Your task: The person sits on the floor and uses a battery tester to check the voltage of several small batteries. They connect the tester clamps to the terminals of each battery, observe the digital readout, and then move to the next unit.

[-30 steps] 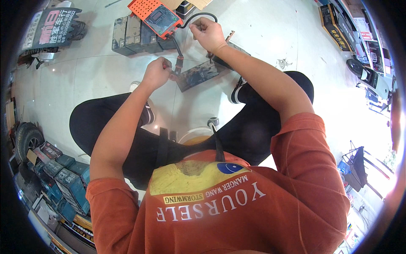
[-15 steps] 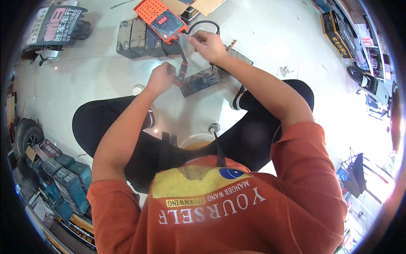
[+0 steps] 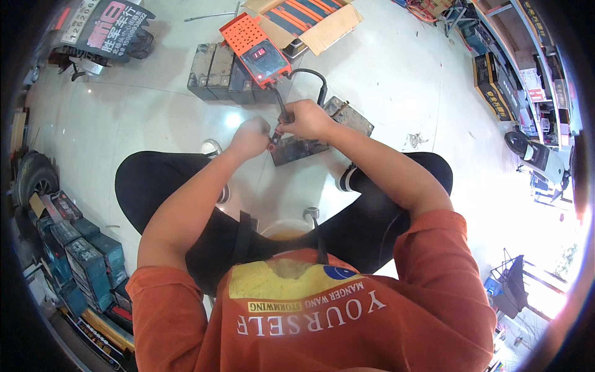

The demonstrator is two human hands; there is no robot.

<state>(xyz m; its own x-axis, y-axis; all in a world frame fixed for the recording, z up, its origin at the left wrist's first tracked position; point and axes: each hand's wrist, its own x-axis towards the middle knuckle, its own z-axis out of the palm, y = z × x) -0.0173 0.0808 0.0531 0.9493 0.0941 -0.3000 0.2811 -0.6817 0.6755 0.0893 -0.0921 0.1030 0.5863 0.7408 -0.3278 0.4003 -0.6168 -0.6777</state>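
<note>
The left hand was curled narrow at the left end of the dirty battery; blur hid whether it held anything. The orange tester lay at twelve o'clock; the battery, between three and four, its long axis roughly eight to two. The right hand gripped a dark cable clamp, the battery at six o'clock.

Glossy pale floor bears batteries and boxes

A row of dark, dirty batteries stands on it near an open cardboard box. One smudged battery lies nearer; a thin rod lies farther off, a black carton sits rightward.
</note>
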